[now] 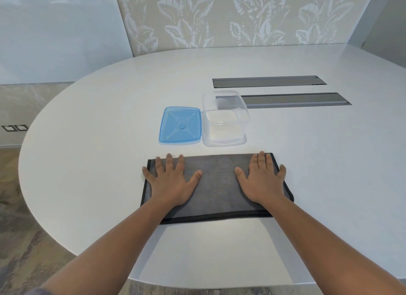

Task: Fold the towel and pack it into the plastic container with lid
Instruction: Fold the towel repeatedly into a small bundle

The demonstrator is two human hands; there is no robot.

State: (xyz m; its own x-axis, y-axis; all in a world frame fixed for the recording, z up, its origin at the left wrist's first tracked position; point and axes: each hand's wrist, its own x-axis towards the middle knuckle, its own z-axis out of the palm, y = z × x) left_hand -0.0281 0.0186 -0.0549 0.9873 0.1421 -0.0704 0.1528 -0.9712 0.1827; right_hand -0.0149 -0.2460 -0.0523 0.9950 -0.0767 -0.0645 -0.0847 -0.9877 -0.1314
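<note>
A grey towel (pixel 217 185) with a black hem lies flat on the white table as a wide rectangle, folded over once. My left hand (pixel 171 180) presses flat on its left part, fingers spread. Pressing flat on the right part is my right hand (pixel 261 180), its fingers also spread. Just beyond the towel stands a clear plastic container (pixel 226 119), open and with nothing inside. Its blue lid (pixel 180 125) lies flat on the table, touching the container's left side.
The white oval table (pixel 98 141) curves away at the left and near edges. Two long grey cable hatches (pixel 269 81) (pixel 296 100) are set into the top behind the container. A patterned wall panel stands at the far side.
</note>
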